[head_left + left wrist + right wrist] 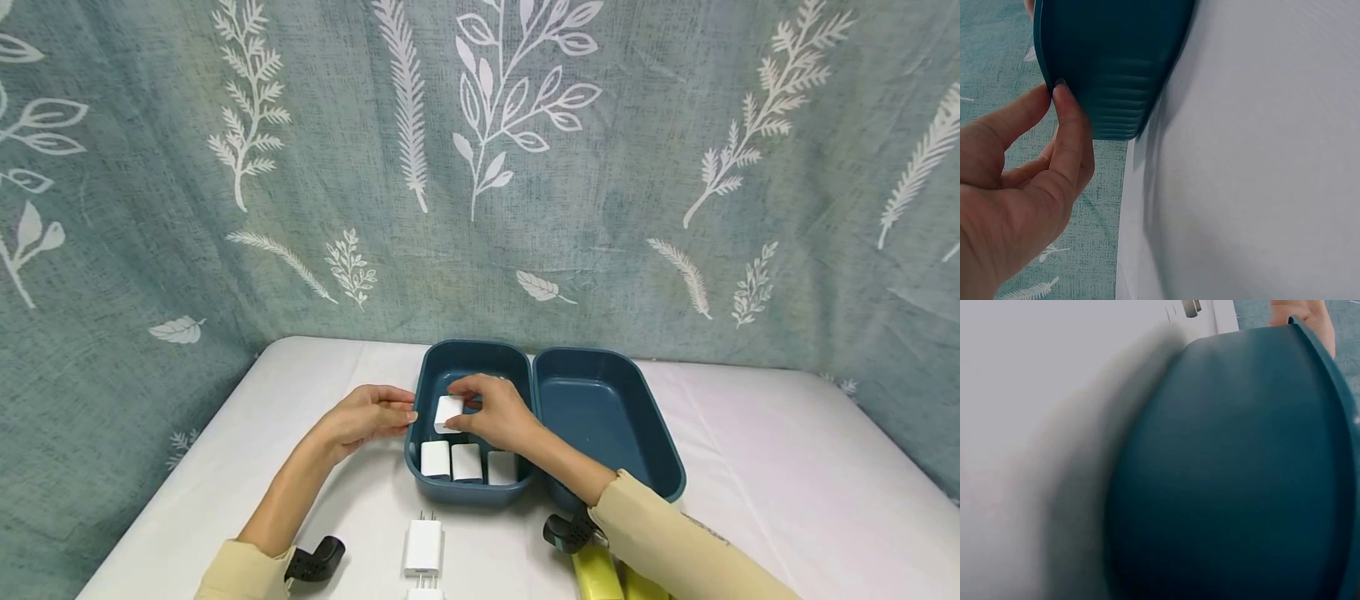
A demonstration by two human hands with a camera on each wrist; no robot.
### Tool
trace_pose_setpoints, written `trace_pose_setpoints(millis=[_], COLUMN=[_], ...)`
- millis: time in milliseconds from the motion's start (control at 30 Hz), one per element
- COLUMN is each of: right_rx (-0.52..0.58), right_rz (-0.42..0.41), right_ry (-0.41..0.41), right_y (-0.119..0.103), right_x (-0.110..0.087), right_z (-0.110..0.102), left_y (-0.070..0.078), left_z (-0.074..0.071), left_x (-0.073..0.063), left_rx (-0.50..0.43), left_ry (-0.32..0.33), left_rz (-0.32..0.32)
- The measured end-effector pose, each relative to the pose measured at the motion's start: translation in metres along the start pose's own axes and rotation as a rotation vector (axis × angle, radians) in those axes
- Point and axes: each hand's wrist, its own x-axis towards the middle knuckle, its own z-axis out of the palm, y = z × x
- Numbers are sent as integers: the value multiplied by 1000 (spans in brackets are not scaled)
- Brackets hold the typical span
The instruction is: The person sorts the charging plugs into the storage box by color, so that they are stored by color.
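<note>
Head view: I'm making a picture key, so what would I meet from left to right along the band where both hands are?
The person's left hand → white, block-shaped, plastic-looking charger → the person's right hand → dark-blue, round-cornered, plastic-looking bin on the right.
</note>
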Motion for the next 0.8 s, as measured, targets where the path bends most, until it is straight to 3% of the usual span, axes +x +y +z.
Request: trace_pose_setpoints(millis=[233, 800], right_rx=[-72, -70], right_rz=[66, 137], right_ry=[-5, -35], right_y=[-1, -1], right_x=[8, 12], right_z=[8, 12], left_y=[0, 1], left_z=[-1, 0], left_x=[1, 1], left_rx=[-1, -5], left_ry=[6, 1], left_rz=[1, -7])
